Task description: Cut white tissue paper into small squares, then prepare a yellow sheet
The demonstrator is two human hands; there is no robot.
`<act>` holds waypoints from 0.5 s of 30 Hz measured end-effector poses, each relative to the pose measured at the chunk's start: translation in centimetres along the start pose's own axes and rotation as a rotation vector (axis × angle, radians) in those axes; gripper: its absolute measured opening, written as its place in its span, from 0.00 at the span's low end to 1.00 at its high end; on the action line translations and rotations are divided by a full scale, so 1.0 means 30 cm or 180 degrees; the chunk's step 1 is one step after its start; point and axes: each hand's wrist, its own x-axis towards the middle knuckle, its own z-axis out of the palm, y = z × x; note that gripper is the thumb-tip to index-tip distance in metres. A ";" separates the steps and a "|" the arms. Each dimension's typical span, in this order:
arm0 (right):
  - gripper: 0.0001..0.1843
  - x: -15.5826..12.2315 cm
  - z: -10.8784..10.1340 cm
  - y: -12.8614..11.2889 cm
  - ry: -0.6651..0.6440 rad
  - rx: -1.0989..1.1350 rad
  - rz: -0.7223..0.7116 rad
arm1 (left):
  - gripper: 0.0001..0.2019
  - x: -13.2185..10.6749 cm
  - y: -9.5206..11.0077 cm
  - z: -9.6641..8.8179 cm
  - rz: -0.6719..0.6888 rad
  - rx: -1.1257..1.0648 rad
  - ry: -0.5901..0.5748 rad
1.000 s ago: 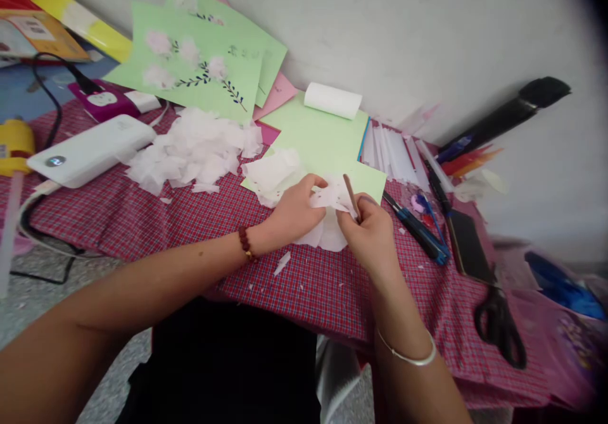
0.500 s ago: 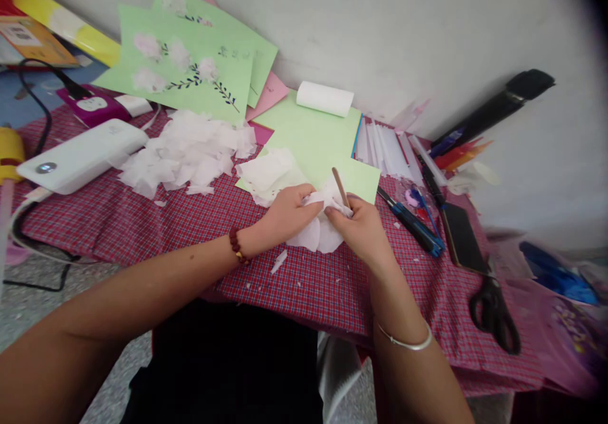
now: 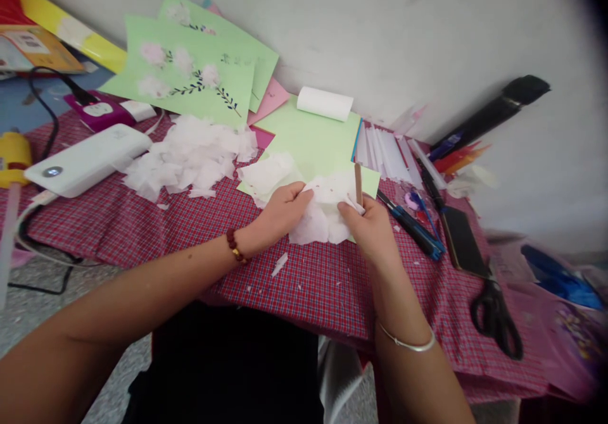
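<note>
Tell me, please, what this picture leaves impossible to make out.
All in the head view:
Brown stick: lower end hidden by the right hand.
Front green card: faint writing too blurred to read.
Yellow tool: cut off by the left edge.
Pink container: contents too blurred to name.

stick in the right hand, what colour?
The stick is plain brown; seen in the head view, the only one.

Tissue paper (image 3: 332,190) before paper roll (image 3: 325,104), right of scrap pile (image 3: 190,155) (scissors (image 3: 495,304) far right).
</note>
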 end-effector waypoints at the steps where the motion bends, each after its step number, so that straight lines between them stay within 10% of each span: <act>1: 0.11 0.001 0.000 0.004 0.0029 0.0078 -0.0002 | 0.11 -0.002 0.004 -0.001 0.0047 0.0029 0.0029; 10: 0.18 -0.002 0.019 -0.032 0.0255 0.0970 0.0300 | 0.07 -0.009 0.010 -0.006 0.0306 -0.0571 0.0076; 15: 0.15 -0.007 0.022 -0.017 0.0092 0.0785 0.0126 | 0.20 -0.006 0.001 0.012 -0.0515 -0.1199 -0.0171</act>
